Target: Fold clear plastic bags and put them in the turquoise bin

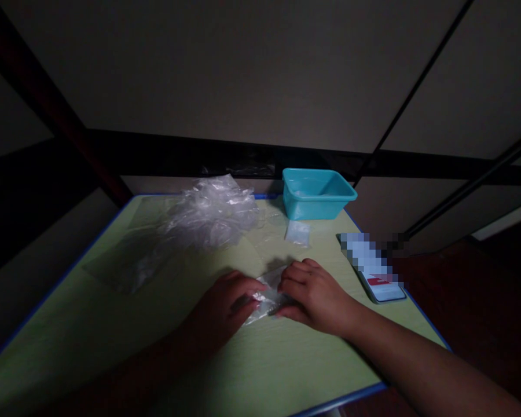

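A small clear plastic bag (267,304) lies low over the table between my two hands, shiny and creased. My left hand (232,298) pinches its left side between thumb and fingers. From the right, my right hand (312,295) has its fingers curled over the bag's other side, with the thumb below. Part of the bag is hidden under the right fingers. Just beyond my hands rests a small whitish packet (298,232) in clear wrapping. Farther back on the left is a loose heap of clear plastic bags (217,211).
A turquoise plastic basket (315,207) stands at the table's back right corner. A phone (384,286) with a lit, partly blurred screen lies along the right edge. The pale green table (226,376) has a blue rim, and a panelled wall (226,75) rises behind it.
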Demonstrator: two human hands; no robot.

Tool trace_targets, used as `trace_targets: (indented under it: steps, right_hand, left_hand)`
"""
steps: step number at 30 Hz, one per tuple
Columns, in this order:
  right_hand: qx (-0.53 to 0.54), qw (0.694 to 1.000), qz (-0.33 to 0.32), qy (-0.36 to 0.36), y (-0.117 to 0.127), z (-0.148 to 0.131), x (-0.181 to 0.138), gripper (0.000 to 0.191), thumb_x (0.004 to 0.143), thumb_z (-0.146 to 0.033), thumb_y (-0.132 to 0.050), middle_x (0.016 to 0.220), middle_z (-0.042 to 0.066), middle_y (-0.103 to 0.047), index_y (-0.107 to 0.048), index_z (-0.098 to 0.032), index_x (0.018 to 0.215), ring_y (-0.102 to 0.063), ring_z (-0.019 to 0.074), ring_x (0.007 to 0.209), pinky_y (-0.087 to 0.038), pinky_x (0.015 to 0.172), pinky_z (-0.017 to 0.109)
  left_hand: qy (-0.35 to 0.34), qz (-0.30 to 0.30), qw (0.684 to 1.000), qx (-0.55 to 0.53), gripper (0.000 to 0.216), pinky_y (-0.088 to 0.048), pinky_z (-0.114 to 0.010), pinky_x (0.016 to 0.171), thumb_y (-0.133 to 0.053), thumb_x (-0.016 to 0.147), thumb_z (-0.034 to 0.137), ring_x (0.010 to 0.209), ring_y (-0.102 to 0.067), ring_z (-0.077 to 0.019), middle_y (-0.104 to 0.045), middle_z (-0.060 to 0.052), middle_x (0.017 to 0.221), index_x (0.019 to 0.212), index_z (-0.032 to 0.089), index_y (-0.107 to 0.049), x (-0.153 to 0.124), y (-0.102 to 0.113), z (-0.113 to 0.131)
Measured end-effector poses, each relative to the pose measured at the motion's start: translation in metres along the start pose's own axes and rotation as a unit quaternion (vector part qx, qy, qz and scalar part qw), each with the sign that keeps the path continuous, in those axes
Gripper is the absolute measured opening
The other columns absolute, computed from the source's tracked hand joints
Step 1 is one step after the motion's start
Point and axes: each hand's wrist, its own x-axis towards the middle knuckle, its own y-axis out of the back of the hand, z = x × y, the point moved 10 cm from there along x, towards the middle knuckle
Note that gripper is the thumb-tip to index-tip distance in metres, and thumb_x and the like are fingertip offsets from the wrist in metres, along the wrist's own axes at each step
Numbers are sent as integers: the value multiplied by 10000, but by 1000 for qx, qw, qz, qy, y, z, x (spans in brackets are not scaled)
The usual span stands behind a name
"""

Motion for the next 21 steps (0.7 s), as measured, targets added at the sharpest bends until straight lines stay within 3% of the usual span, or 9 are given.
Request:
trace_targets:
  steps: [6, 11, 21]
  right_hand:
    - [-10, 1000, -16, -8, -4, 1, 0, 298, 909, -449, -491, 847, 48, -619, -599, -172, 888, -522, 192, 793, -309, 713, 326]
    - [-19, 1000, -18, 3, -3, -2, 1, 404, 872, -555, -496, 838, 57, -620, -604, -166, 879, -529, 204, 800, -312, 704, 332]
    - [-39, 999, -35, 1, -2, -4, 0, 370, 860, -530, -521, 869, 62, -615, -587, -167, 896, -532, 217, 822, -329, 709, 343]
  left_hand:
    - [-13, 1, 1000, -1, 247, -466, -292, 746, -424, 879, 240, 808, -585, -168, -611, -32, 838, 913, 184, -662, 0, 5, 6]
    - [6, 12, 1000, -20, 247, -469, -276, 770, -409, 893, 239, 842, -601, -160, -641, -23, 902, 954, 190, -643, 0, 7, 3]
    - [44, 19, 998, -38, 263, -455, -259, 834, -405, 919, 259, 930, -611, -161, -667, -1, 1007, 1051, 235, -631, -3, 6, -10]
